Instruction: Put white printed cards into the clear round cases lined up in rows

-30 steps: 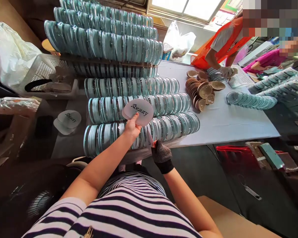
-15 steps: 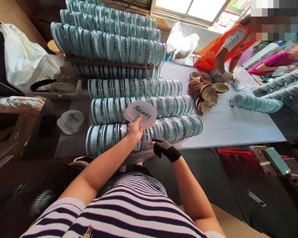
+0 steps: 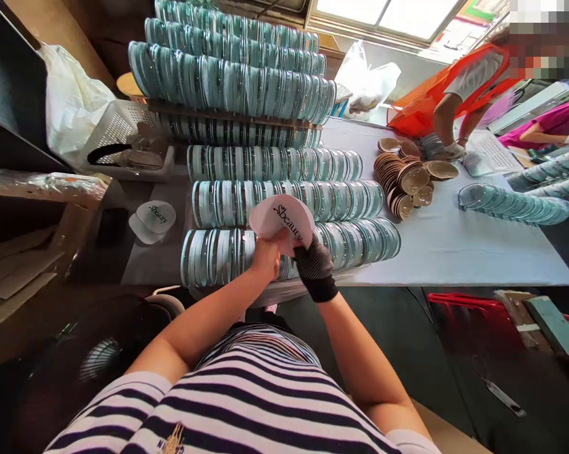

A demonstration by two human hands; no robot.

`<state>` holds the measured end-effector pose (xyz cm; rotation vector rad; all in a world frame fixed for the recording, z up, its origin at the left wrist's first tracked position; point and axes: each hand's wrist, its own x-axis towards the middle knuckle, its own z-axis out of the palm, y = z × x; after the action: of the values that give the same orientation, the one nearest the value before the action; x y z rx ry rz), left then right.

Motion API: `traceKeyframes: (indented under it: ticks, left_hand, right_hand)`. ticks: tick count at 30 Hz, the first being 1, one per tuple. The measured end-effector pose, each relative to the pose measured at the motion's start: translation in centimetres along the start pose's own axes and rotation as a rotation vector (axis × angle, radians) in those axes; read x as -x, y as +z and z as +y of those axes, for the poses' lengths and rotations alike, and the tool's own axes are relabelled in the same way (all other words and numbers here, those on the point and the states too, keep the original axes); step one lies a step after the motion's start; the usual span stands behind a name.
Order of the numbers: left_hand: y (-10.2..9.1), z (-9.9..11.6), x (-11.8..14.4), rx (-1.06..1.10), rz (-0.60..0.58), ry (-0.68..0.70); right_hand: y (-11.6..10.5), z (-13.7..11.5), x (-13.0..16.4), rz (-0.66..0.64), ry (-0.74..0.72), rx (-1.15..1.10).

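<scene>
Low over the nearest row of round glass discs (image 3: 213,257), my bare left hand (image 3: 266,257) grips a small stack of rounded white cards (image 3: 277,211) printed with "beauty" lettering. On the cards' right edge, my right hand (image 3: 315,265), in a black dotted glove, is closed, and its fingertips are partly hidden behind them. Between the two hands the cards bend and fan slightly. Off to the left, more white cards (image 3: 152,221) with the same print lie on the dark surface.
Several further rows of glass discs (image 3: 232,88) stand on edge behind. Brown round pieces (image 3: 414,180) are heaped on the white table cover (image 3: 483,252) at right. A co-worker in an orange vest (image 3: 421,104) reaches down there. A white perforated basket (image 3: 123,123) stands at left.
My right hand has moved up to the cards and closed on their right edge. The cards, flat before, now bend. The whole view has shifted a little, so things appear further right.
</scene>
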<state>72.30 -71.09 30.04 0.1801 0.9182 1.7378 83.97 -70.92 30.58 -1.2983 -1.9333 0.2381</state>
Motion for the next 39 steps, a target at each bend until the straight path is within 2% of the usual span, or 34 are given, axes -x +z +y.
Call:
traceKeyframes:
  ticks: [3, 5, 8, 11, 13, 15, 17, 19, 23, 27, 30, 32, 39]
  left_hand:
    - [-0.1, 1.4, -0.7, 0.077, 0.040, 0.047]
    - [-0.3, 2.5, -1.7, 0.131, 0.060, 0.104]
    - [-0.8, 3.6, -3.1, 0.169, 0.058, 0.107]
    - [-1.3, 3.8, -3.6, 0.185, 0.047, 0.088]
    - [-1.4, 3.6, -3.5, 0.183, 0.036, 0.094]
    - [-1.5, 3.4, -3.3, 0.182, 0.029, 0.099]
    - [-1.6, 3.3, -3.4, 0.185, 0.027, 0.104]
    - [-1.7, 3.3, -3.6, 0.190, 0.027, 0.105]
    - [-1.8, 3.6, -3.9, 0.207, 0.026, 0.078]
    - [-1.6, 3.9, -3.6, 0.220, 0.058, 0.056]
    - [-1.5, 4.1, -3.4, 0.222, 0.076, 0.026]
    - [-1.4, 4.1, -3.3, 0.219, 0.080, 0.013]
    - [-1.8, 3.8, -3.8, 0.203, 0.020, 0.047]
  right_hand:
    - [-1.3, 1.0, 2.2, 0.116, 0.134, 0.071]
    - [-3.0, 1.5, 5.2, 0.122, 0.091, 0.178]
    - [-4.6, 1.2, 10.5, -0.079, -0.019, 0.252]
    - [-3.7, 0.0, 13.5, -0.321, -0.006, 0.287]
    - [-1.8, -0.7, 13.1, -0.441, 0.063, 0.328]
    - [0.3, -1.2, 11.3, -0.520, 0.154, 0.371]
    - [2.0, -1.4, 8.9, -0.550, 0.229, 0.404]
    - [3.0, -1.3, 7.1, -0.512, 0.281, 0.431]
    - [3.0, -1.2, 6.4, -0.448, 0.297, 0.461]
    - [2.4, -1.6, 7.5, -0.473, 0.212, 0.309]
    - [1.8, -2.0, 8.1, -0.418, 0.262, 0.256]
    - [1.7, -1.8, 8.0, -0.425, 0.282, 0.258]
    - [4.5, -0.4, 5.7, -0.469, 0.315, 0.192]
